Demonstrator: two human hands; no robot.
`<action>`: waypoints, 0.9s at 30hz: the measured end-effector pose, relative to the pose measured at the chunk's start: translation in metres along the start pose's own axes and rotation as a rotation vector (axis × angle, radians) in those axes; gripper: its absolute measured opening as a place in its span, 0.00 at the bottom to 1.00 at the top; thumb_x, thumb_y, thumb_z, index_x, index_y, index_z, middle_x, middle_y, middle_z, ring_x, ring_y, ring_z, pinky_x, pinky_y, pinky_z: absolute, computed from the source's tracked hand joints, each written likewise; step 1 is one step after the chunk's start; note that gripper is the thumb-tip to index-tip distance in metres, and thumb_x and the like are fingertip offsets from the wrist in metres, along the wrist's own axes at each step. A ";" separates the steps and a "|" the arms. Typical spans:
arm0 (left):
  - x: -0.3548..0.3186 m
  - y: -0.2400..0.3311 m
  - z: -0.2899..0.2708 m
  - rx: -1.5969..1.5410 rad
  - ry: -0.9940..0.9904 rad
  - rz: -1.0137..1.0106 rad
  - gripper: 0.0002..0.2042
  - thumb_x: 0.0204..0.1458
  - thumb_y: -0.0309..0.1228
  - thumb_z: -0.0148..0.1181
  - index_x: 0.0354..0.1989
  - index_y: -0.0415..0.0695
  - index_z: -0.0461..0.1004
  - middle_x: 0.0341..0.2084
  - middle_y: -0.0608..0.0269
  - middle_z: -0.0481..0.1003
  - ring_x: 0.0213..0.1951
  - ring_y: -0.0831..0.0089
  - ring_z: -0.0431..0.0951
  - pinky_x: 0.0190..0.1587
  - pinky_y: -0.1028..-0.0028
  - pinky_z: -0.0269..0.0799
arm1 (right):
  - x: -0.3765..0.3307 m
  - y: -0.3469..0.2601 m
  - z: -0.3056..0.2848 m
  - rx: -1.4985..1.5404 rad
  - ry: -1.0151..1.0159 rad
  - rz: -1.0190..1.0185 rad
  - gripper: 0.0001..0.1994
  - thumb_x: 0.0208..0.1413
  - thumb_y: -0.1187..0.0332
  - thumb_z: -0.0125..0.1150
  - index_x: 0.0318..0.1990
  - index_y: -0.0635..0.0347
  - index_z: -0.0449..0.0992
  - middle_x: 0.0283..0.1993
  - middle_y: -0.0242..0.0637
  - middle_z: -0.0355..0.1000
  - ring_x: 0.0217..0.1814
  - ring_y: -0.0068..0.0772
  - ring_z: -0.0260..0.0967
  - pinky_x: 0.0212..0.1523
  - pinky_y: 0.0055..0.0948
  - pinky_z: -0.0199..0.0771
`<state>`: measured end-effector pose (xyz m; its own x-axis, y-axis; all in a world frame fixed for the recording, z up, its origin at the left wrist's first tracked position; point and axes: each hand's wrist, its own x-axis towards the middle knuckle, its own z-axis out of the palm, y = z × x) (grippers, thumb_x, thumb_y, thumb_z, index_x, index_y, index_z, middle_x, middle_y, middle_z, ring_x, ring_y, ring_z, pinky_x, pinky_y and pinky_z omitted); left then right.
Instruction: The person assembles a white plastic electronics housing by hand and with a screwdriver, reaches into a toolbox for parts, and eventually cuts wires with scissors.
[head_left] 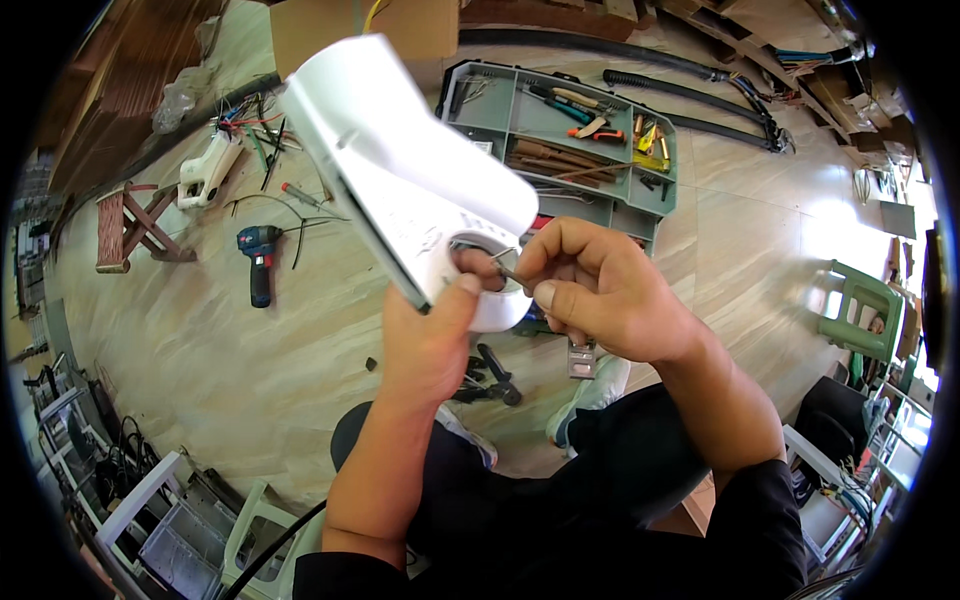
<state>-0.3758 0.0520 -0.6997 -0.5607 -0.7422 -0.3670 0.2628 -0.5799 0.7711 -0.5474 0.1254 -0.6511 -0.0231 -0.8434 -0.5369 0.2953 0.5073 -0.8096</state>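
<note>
In the head view, the white plastic housing [405, 170] fills the centre top of the frame, its long axis slanting from upper left down to lower right. The left hand [428, 335] is clamped around its looped lower end. The right hand [605, 295], thumb and forefinger together, pinches a thin dark piece [515, 278] just right of the loop's opening, nearer that opening than the housing's upper-left end.
</note>
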 end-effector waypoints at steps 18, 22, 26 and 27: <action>-0.013 0.018 -0.011 0.051 0.069 0.077 0.06 0.53 0.21 0.57 0.39 0.36 0.72 0.34 0.62 0.73 0.37 0.77 0.71 0.40 0.76 0.68 | -0.003 -0.003 0.009 -0.488 0.054 -0.011 0.10 0.54 0.74 0.62 0.43 0.65 0.71 0.31 0.28 0.69 0.33 0.16 0.67 0.34 0.20 0.69; -0.009 0.019 -0.020 0.187 0.090 0.108 0.05 0.53 0.21 0.56 0.37 0.37 0.72 0.32 0.65 0.72 0.35 0.78 0.70 0.37 0.77 0.67 | -0.025 0.000 -0.010 -0.229 0.094 -0.084 0.10 0.54 0.75 0.63 0.42 0.65 0.70 0.34 0.31 0.71 0.35 0.18 0.69 0.36 0.20 0.71; -0.007 0.012 -0.016 0.186 0.069 0.103 0.07 0.53 0.22 0.57 0.39 0.37 0.70 0.33 0.64 0.73 0.34 0.78 0.71 0.38 0.76 0.68 | -0.033 0.017 -0.010 0.173 0.216 -0.237 0.10 0.56 0.74 0.63 0.42 0.66 0.71 0.35 0.34 0.73 0.36 0.23 0.71 0.41 0.22 0.74; -0.006 0.011 -0.017 0.288 0.069 0.106 0.08 0.53 0.23 0.57 0.41 0.37 0.69 0.33 0.64 0.73 0.35 0.78 0.71 0.38 0.76 0.68 | -0.030 0.017 -0.008 0.175 0.256 -0.272 0.09 0.56 0.74 0.62 0.42 0.66 0.71 0.35 0.34 0.73 0.35 0.23 0.72 0.40 0.23 0.74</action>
<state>-0.3565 0.0439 -0.6978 -0.4852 -0.8200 -0.3037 0.0781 -0.3865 0.9190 -0.5490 0.1605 -0.6502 -0.3527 -0.8600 -0.3688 0.4036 0.2158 -0.8891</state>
